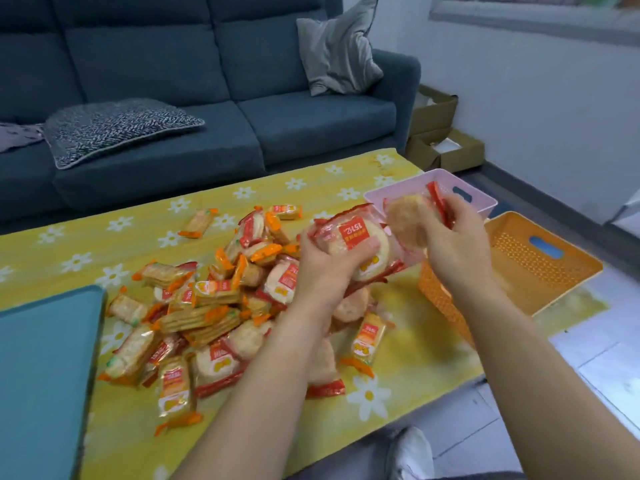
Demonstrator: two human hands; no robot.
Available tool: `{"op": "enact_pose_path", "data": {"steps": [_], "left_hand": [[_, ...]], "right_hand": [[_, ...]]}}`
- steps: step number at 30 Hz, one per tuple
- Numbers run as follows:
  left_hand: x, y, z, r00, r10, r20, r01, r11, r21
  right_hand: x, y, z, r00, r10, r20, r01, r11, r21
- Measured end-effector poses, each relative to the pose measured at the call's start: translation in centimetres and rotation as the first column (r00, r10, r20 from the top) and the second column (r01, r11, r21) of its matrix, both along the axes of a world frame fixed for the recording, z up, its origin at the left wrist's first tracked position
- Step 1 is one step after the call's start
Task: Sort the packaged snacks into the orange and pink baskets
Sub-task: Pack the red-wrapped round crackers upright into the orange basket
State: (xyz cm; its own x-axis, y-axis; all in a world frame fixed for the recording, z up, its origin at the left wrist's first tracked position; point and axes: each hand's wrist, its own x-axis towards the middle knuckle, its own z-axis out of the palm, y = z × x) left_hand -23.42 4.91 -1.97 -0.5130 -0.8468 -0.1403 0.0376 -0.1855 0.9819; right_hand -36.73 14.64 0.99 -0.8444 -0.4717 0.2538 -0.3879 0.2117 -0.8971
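A: Grip first: the left hand [329, 268] has its fingers curled round a round pale rice-cracker pack in clear red-edged film [356, 242], thumb on the label. There may be more packs beneath it. The right hand [457, 244] pinches a second round cracker pack [407, 221], held just in front of the pink plastic basket [483, 199].

B: Both loaded, then. Where's the rest?

A: There's a mixed pile of snack packs [207, 306] mid-table on the yellow daisy-print cloth [415, 358]. It holds red-edged rounds plus rectangular orange-edged biscuit packs. One stray orange-edged pack [198, 223] lies apart on the far side.

B: Progress?

A: Early, I'd say. The orange mesh plastic basket [561, 271] shows no packs in the part I can see. The pink basket's inside is mostly hidden behind the hands, so I can't tell the count. The pile looks big. Nearly everything is left to sort.

B: Rounds go pink?

A: Likely, given where the right hand is. That leaves rectangles for orange.

B: Clearance?

A: Both baskets sit at the table's right end, pink on the far corner, orange nearer. The orange one's outer side is close to the cloth edge, so a hard drop could nudge it off. Bare cloth between pile and orange basket gives the hands a good lane. Some packs lie near the front edge, where a forearm sweep could send them to the floor. A teal flat pad [45, 375] covers the near left corner. A dark blue fabric sofa [207, 98] runs beyond the far edge.
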Motion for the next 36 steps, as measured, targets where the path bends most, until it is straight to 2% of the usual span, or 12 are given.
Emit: {"op": "enact_pose_path", "data": {"steps": [3, 6, 8, 12, 15, 17, 20, 23, 25, 28, 30, 36], "left_hand": [[-8.0, 4.0, 1.4, 0.996, -0.072, 0.055, 0.074, 0.996, -0.051], [-13.4, 6.5, 1.7, 0.943, -0.223, 0.247, 0.266, 0.952, -0.154], [-14.7, 7.2, 1.6, 0.895, -0.277, 0.35, 0.361, 0.91, -0.203], [-14.6, 6.4, -1.4, 0.906, -0.042, 0.421, 0.221, 0.896, -0.386], [-14.3, 6.8, -4.3, 0.788, -0.11, 0.605, 0.322, 0.912, -0.253], [-14.4, 7.0, -5.0, 0.764, -0.2, 0.613, 0.327, 0.94, -0.1], [-13.8, 6.1, -4.4, 0.816, -0.178, 0.55, 0.264, 0.961, -0.081], [-10.4, 4.6, -2.8, 0.816, -0.163, 0.555, 0.271, 0.955, -0.118], [-7.4, 3.7, -2.6, 0.802, -0.192, 0.565, 0.287, 0.954, -0.082], [-4.2, 3.0, -3.4, 0.756, -0.275, 0.594, 0.335, 0.942, 0.01], [-3.1, 2.8, -3.5, 0.75, -0.234, 0.619, 0.357, 0.93, -0.081], [-0.8, 2.6, -1.6, 0.809, -0.134, 0.573, 0.376, 0.867, -0.328]], "right_hand": [[-3.9, 4.2, -0.5, 0.985, -0.173, 0.006, 0.172, 0.984, 0.053], [-7.2, 7.2, -2.5, 0.969, -0.219, 0.114, 0.186, 0.951, 0.248], [-8.6, 8.9, -3.8, 0.971, -0.231, 0.06, 0.19, 0.899, 0.394], [-9.5, 10.2, -4.9, 0.991, -0.11, -0.072, 0.13, 0.747, 0.652], [-8.9, 9.9, -4.5, 0.999, 0.03, -0.043, 0.015, 0.618, 0.786], [-8.3, 9.3, -4.5, 0.992, 0.13, -0.002, -0.077, 0.603, 0.794], [-7.5, 8.7, -4.6, 0.971, 0.239, 0.022, -0.177, 0.649, 0.74], [-7.0, 8.1, -3.4, 0.98, 0.138, -0.145, -0.033, 0.825, 0.564], [-6.6, 7.5, -3.4, 0.967, 0.131, -0.217, -0.001, 0.86, 0.511], [-5.4, 6.0, -4.5, 0.957, 0.265, -0.113, -0.104, 0.682, 0.724], [-4.8, 5.0, -5.3, 0.96, 0.27, -0.072, -0.104, 0.582, 0.807], [-4.2, 3.2, -4.8, 0.991, 0.127, -0.04, -0.058, 0.679, 0.732]]}}
